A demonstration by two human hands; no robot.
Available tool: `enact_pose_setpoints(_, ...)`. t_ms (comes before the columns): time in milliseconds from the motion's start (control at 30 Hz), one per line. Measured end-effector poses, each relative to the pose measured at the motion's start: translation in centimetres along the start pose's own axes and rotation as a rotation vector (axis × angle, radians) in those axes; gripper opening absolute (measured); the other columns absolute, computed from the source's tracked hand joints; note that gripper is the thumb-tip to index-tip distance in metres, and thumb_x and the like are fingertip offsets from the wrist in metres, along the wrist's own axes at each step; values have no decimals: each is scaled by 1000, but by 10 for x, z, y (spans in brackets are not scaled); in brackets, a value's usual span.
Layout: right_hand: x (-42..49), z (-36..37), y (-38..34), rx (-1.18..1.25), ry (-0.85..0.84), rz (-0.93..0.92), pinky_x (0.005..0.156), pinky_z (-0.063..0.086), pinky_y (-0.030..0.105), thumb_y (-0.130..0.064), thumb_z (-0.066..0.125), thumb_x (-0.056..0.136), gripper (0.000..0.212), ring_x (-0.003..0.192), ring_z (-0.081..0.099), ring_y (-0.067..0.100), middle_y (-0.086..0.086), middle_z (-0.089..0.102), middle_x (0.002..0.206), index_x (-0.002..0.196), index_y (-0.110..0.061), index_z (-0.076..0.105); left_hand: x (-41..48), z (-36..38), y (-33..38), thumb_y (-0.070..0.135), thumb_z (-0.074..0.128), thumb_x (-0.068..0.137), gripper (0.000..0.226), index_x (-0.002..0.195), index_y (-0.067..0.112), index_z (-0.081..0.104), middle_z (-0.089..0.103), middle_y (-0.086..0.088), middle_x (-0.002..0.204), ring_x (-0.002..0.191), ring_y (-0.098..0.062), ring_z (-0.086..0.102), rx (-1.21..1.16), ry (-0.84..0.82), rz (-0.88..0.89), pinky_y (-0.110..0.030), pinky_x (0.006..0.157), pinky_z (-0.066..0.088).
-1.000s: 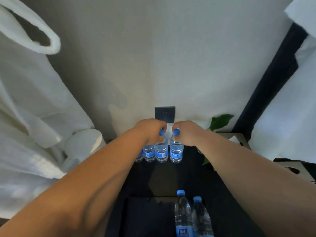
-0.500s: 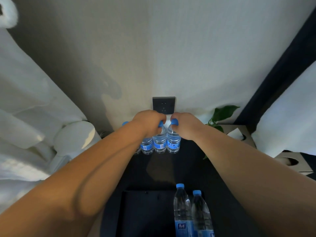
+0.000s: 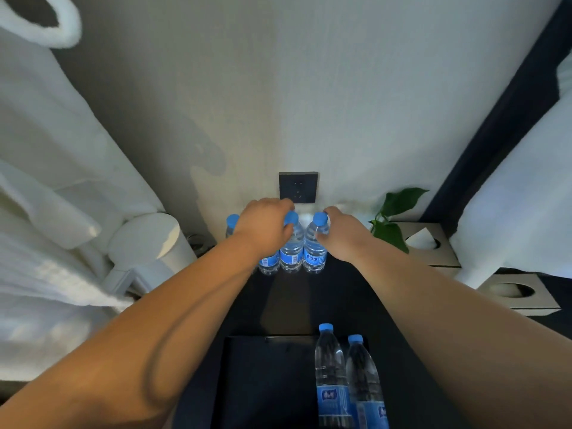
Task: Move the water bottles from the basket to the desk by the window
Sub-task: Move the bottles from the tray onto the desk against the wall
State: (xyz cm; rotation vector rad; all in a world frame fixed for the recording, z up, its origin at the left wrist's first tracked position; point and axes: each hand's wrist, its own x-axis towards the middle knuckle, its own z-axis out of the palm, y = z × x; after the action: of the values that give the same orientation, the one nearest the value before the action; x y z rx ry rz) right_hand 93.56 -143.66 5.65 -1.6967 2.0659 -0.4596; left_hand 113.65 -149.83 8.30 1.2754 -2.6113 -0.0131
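Note:
Several clear water bottles with blue caps stand in a row on the dark desk [image 3: 297, 298], against the wall. My left hand [image 3: 263, 230] grips the neck of one bottle [image 3: 291, 249] in the middle of the row. My right hand [image 3: 342, 235] pinches the neck of the rightmost bottle [image 3: 314, 252] just under its cap. Another bottle [image 3: 232, 221] shows its cap to the left of my left hand, and one more bottle [image 3: 268, 263] is mostly hidden under that hand. Close to me, the dark basket [image 3: 266, 382] holds two upright bottles [image 3: 329, 366] [image 3: 363, 385] at its right side.
A white kettle [image 3: 145, 239] and hanging white robes [image 3: 46, 181] are to the left. A dark wall socket [image 3: 297, 187] sits just behind the row. A green plant [image 3: 397, 209], two cardboard tissue boxes [image 3: 430, 246] [image 3: 517, 294] and a white curtain [image 3: 520, 196] are on the right.
Both hands stay on the same two bottle necks at the back of the desk. The head view has shifted, and the cap at the row's left end shows more.

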Motion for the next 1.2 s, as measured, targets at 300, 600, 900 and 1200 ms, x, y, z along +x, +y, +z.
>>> enact_pose_setpoints(300,-56,49,31,-59,-169,54,73,46,29,-41,61,101,47,92,64,19,4,70,116,140,-15,55,-88,42,18,37,58,93,21,109,24,63,70,2,97,94,-23,65,-163,-189,-73,-34,78,53)
enact_pose_setpoints(600,-115,100,64,-226,-399,148,82,56,37,-45,60,101,27,95,67,18,0,69,105,114,-23,69,-155,113,74,64,53,91,41,109,30,66,71,5,96,94,-20,67,-292,-559,-126,-36,77,54)
enact_pose_setpoints(900,-134,109,91,-364,-386,352,70,48,37,-56,56,99,51,104,64,24,4,62,116,138,-23,55,-148,147,117,73,42,86,54,90,23,61,68,-4,95,88,-26,67,-291,-634,-393,-33,68,46)
enact_pose_setpoints(1200,-138,111,94,-343,-466,481,52,43,32,-73,55,88,52,67,65,17,-1,68,78,80,-22,59,-124,161,132,63,61,81,64,117,11,70,71,-10,116,101,-30,69,-328,-664,-629,-33,75,49)
